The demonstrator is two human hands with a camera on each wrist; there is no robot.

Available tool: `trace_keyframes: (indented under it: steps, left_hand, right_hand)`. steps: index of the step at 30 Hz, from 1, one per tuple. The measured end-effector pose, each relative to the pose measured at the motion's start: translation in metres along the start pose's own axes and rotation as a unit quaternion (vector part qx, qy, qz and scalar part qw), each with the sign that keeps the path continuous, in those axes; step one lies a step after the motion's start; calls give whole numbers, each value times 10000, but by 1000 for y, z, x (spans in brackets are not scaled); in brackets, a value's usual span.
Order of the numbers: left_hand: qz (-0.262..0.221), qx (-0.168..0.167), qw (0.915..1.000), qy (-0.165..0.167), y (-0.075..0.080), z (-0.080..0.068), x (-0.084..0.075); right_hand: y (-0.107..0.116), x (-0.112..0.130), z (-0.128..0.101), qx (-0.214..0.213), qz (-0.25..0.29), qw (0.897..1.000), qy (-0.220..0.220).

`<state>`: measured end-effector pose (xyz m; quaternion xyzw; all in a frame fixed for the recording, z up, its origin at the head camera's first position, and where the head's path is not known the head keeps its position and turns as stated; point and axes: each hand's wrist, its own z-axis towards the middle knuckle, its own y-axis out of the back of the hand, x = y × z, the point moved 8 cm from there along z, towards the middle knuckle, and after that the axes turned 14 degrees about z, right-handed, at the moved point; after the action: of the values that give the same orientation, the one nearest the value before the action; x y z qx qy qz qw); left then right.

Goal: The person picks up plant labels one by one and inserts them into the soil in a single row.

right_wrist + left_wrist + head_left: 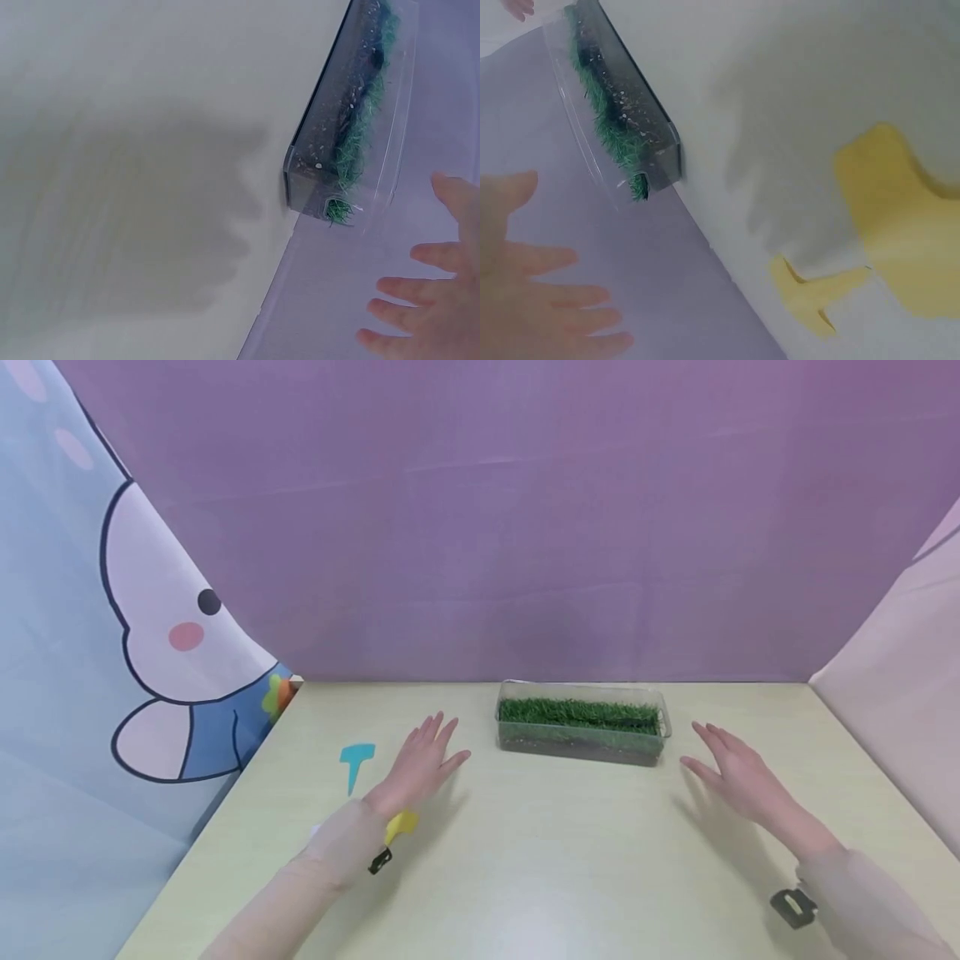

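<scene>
In the head view, a clear plastic box point(581, 756) stands at 12 o'clock on the tabletop point(562, 860), near the purple backdrop point(525, 527). Green artificial grass point(570, 712) fills its length above a darker layer, below the rim. The left hand point(422, 762) is toward 8 o'clock from the box, the right hand point(738, 774) between 3 and 4; both hands are apart from it, fingers extended, holding nothing. A blue T-shaped marker point(358, 757) lies at 9 o'clock from the left hand; a yellow marker point(401, 823) shows between 6 and 7, partly behind the sleeve.

In the left wrist view, the box is at 10 o'clock, pale specks visible through its wall, with the left hand spread at 8. A yellow T-shaped piece point(802, 296) lies at 5 o'clock and a broad yellow shape point(900, 232) at 4.

In the right wrist view, the box is at 2 o'clock, with grass tufts showing at its near end; the right hand's fingers spread at 4.
</scene>
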<state>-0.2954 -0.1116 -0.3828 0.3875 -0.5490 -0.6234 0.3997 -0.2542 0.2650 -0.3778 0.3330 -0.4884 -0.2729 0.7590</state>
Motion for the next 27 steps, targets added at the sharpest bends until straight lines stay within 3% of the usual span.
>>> trace_keyframes:
  steps: [6, 16, 27]
  left_hand:
    - [-224, -266, 9994, -43, 7, 19, -7]
    - [-726, -403, 9962, 259, 7, 49, -15]
    - [-1396, -496, 9882, 389, -2, 77, -21]
  right_hand:
    - [1, -3, 14, 57, 222, 9996, -139]
    - [1, -6, 32, 83, 260, 9992, -305]
    - [-4, -12, 48, -1, 427, 9973, -593]
